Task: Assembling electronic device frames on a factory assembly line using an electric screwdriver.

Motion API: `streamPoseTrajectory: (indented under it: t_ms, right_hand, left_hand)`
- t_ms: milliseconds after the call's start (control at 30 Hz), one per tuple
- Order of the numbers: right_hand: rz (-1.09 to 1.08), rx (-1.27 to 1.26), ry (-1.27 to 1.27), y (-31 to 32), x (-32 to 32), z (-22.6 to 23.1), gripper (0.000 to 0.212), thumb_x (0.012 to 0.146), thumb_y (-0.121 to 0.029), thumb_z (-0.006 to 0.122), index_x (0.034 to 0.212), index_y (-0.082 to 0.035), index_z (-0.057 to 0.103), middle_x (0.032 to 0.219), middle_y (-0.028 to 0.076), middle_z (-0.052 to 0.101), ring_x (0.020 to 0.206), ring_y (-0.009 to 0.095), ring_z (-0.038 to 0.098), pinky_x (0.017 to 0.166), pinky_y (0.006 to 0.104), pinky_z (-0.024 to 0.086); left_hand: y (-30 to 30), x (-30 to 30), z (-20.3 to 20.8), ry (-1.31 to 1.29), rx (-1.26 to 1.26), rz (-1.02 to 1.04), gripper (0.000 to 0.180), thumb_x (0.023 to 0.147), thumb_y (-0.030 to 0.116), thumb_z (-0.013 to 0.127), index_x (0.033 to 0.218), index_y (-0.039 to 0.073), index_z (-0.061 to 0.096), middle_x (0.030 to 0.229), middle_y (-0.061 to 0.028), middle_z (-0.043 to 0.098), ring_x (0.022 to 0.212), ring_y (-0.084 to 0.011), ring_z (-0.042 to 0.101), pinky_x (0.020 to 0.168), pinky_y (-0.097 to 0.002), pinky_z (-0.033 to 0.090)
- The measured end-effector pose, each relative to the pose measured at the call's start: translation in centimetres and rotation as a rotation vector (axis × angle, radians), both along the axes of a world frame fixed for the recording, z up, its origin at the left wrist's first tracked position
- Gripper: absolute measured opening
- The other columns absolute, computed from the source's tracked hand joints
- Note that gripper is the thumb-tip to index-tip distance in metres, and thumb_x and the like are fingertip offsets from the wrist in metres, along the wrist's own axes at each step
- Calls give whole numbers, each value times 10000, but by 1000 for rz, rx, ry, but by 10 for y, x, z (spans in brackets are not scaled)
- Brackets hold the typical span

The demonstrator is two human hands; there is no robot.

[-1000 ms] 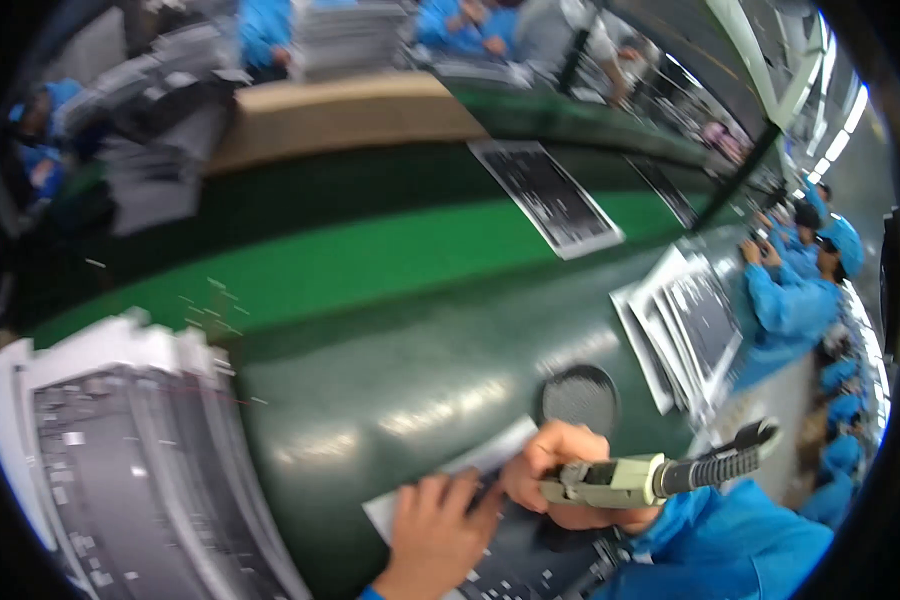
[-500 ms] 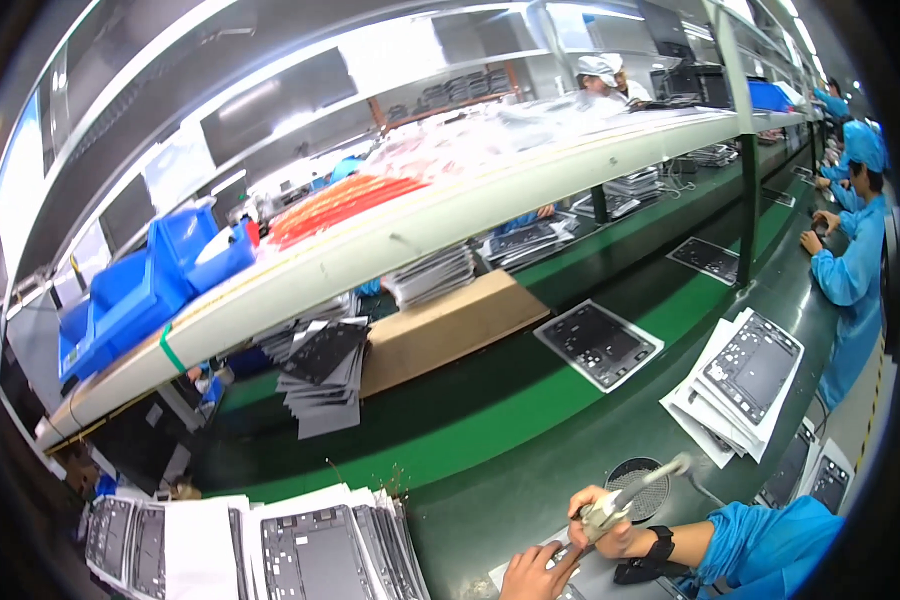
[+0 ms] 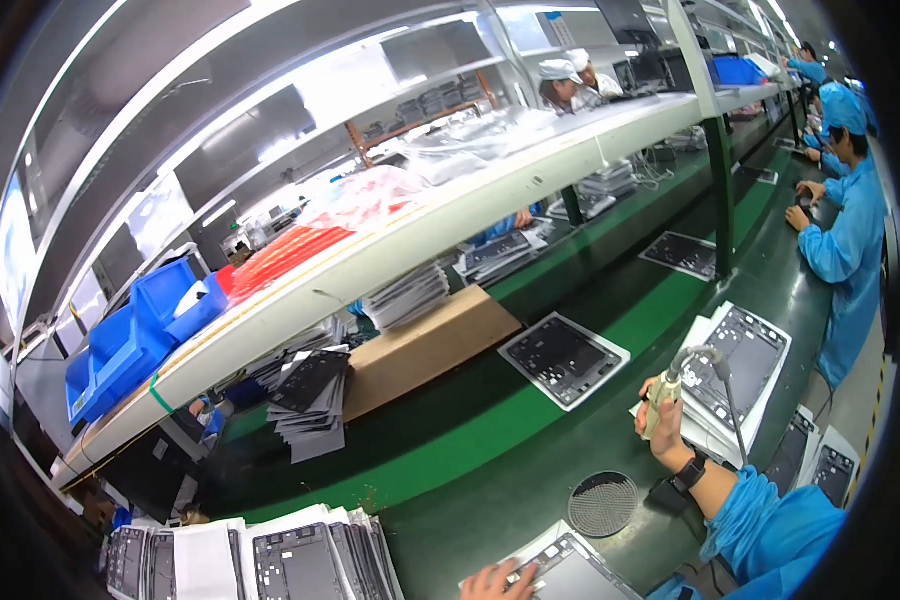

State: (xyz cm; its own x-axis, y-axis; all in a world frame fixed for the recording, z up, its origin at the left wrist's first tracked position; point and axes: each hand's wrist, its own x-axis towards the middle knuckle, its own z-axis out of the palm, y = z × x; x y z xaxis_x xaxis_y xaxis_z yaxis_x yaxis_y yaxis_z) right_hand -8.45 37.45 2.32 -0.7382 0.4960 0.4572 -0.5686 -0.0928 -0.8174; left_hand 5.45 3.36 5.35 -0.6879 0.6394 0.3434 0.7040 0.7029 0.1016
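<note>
Tablet-shaped panel (image 3: 577, 573) lies on the dark green bench (image 3: 450, 525) at the bottom edge, partly out of frame. Left hand (image 3: 500, 583): fingers laid over its left side; can't tell if pinching. Right hand (image 3: 667, 428): wrapped around a cream corded tool (image 3: 662, 403), raised well off the panel, just beside the panel stack (image 3: 755, 350). Risks: the tool's cable (image 3: 736, 425) hangs in front of that stack, so a pull could catch a corner and drag the uneven pile; too light a left-hand press could let the panel skid; a low tool swing could knock the round mesh disc (image 3: 602, 503).
</note>
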Motion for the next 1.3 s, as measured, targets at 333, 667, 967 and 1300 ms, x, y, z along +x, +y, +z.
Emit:
streamPoseTrajectory:
  t_ms: [333, 667, 967, 1300]
  right_hand:
    - [104, -111, -80, 12, -1, -1, 635, 919, -660, 440, 1011, -32, 473, 544, 32, 454, 443, 107, 450, 422, 238, 360]
    - [126, -103, -51, 6, -4, -3, 635, 934, -667, 411, 985, -38, 485, 518, 16, 436, 412, 90, 433, 395, 227, 345]
    - [154, -68, -61, 0, -2, -4, 665, 911, -703, 408, 964, -44, 480, 510, 8, 420, 408, 84, 415, 393, 220, 330]
    - [158, -92, -74, 7, -6, -3, 656, 915, -691, 417, 961, -40, 480, 515, 17, 437, 415, 92, 432, 400, 225, 348]
  left_hand:
    - [-90, 198, -131, -932, 1048, 1156, 220, 947, 193, 632, 850, -3, 656, 785, -40, 653, 672, -125, 574, 583, -274, 464]
    - [0, 147, -20, -1391, 1204, 661, 364, 866, 13, 643, 1222, -21, 573, 1129, -71, 655, 993, -160, 629, 857, -305, 508]
    - [-152, 89, 172, -818, 1146, 733, 279, 855, 28, 678, 1115, 11, 579, 848, -41, 651, 689, -135, 620, 600, -266, 515]
    - [-277, 77, 105, -682, 1307, 977, 211, 814, -66, 628, 1023, -67, 602, 833, -72, 635, 753, -190, 603, 775, -330, 520]
